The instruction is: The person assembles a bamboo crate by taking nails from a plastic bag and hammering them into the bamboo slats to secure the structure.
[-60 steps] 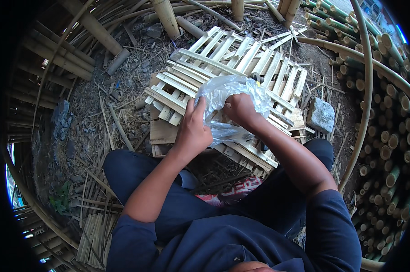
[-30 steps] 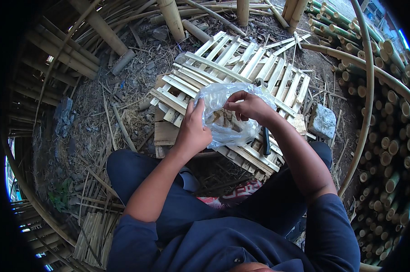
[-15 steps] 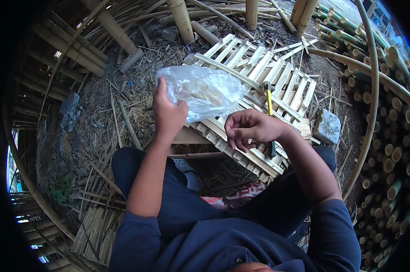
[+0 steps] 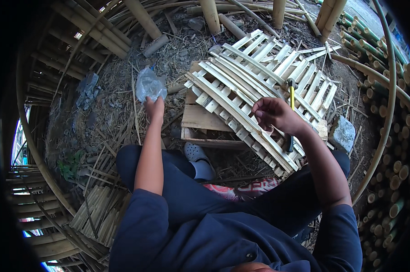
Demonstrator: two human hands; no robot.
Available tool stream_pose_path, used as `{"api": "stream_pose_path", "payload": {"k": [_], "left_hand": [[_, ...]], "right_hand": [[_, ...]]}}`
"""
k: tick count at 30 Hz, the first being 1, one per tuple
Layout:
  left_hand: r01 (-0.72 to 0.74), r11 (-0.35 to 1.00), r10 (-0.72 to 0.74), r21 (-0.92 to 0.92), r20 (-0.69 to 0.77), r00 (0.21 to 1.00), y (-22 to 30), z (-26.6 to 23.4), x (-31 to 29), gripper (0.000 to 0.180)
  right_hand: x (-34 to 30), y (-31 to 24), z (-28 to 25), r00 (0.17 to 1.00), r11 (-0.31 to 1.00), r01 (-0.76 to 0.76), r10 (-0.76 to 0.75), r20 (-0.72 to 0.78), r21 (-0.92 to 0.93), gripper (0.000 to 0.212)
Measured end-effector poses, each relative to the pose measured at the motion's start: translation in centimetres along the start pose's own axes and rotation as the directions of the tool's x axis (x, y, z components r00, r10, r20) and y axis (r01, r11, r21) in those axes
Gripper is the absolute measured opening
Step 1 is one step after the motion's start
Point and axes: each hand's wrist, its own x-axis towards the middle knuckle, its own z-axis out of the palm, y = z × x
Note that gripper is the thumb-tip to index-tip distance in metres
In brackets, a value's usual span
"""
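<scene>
Low and out to the left, my left hand is closed on the gathered end of a clear plastic bag. The bag hangs over the littered ground, left of a low wooden bench. My right hand hovers above bamboo slat panels stacked on the bench. Its fingers are curled together; whatever they may hold is too small to make out. Beside that hand, a hammer with a yellow and black handle lies on the slats, partly behind my wrist.
A rough stone block sits right of the panels. Cut bamboo poles are piled along the right. Split slats lie in a bundle at lower left. Upright bamboo posts stand at the back, and a crumpled grey sheet lies on the ground.
My left hand has carried the plastic bag away from over the panels, left and down; the bag now looks bunched up. My right hand stays over the slats with curled fingers. The view has shifted.
</scene>
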Motion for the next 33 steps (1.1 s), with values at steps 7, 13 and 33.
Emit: {"api": "stream_pose_path", "payload": {"k": [7,13,33], "left_hand": [[0.026,0.874,-0.334,0.485,0.563,0.756,-12.4,3.6,-1.2,0.086],[-0.682,0.491,-0.289,0.542,0.840,0.459,-11.2,1.9,2.2,0.078],[-0.840,0.326,0.900,-0.434,0.415,0.136,21.6,2.1,-25.8,0.025]], "right_hand": [[0.5,1.2,-0.4,1.000,0.992,0.006,-0.007,-0.006,-0.124,0.016],[1.0,0.9,0.4,0.995,0.999,-0.002,-0.003,-0.104,-0.050,0.021],[-3.0,3.4,-0.4,0.960,0.999,0.045,-0.051,-0.276,-0.028,0.037]]}}
